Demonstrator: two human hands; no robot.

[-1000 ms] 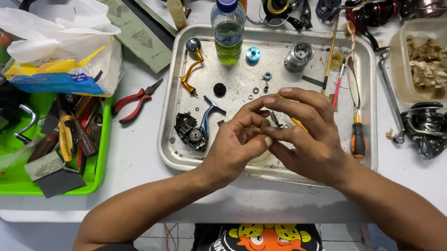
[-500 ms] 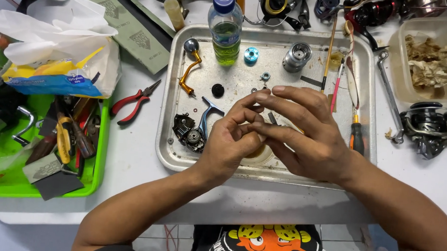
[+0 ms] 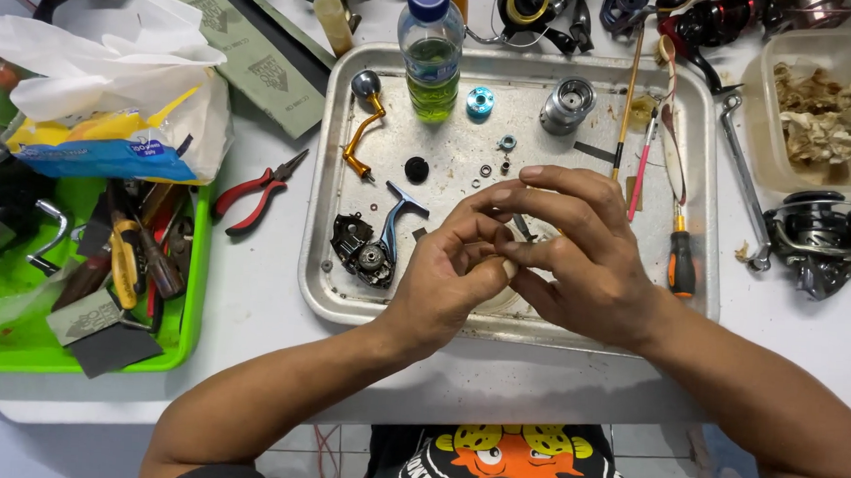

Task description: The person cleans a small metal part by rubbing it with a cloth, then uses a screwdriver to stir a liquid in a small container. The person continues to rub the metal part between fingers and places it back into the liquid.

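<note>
Both hands meet over the metal tray (image 3: pixel 329 292), near its front edge. Left hand (image 3: pixel 443 282) and right hand (image 3: pixel 580 259) have fingertips pinched together on a small pale part (image 3: pixel 507 266); mostly hidden by the fingers, can't tell what it is. Just left of the left hand: black reel body (image 3: pixel 361 251) with blue arm. Gold crank handle (image 3: pixel 362 124) and green bottle (image 3: pixel 432 55) toward the tray's back edge, silver spool (image 3: pixel 567 104) back right. Orange-handled screwdriver (image 3: pixel 681 262) just right of the right hand. Red pliers (image 3: pixel 255 193) on the tabletop left of the tray, green bin (image 3: pixel 26 338) at the left edge.
</note>
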